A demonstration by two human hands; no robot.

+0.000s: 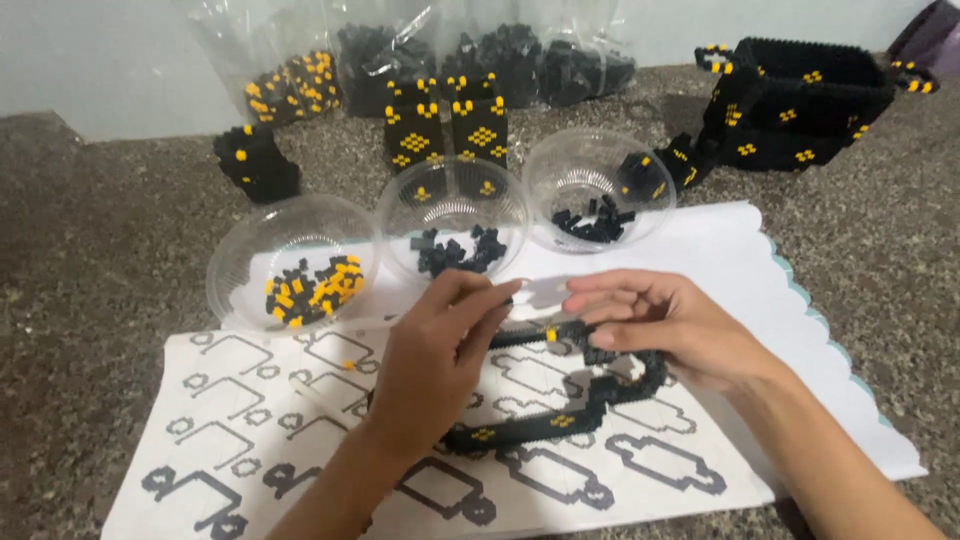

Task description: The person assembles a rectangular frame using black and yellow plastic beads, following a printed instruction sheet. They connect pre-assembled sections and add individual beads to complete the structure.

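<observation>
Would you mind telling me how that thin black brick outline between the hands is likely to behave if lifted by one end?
The black brick outline is one narrow open loop, so it would probably sag or snap apart. Both the left hand and right hand support it, hinting at fragility. It looks light, being small bricks.

A speckled grey-brown stone bench [100, 250] is seen. A white pattern sheet [300, 400] with printed grey outlines is laid on it, and a second white sheet [740, 260] with a scalloped blue edge beside it. Three clear plastic bowls [292, 262] are set in a row at the sheets' far edge. Black-and-yellow brick builds [445, 130] and clear bags of bricks [380, 50] are placed behind, near the wall.
</observation>
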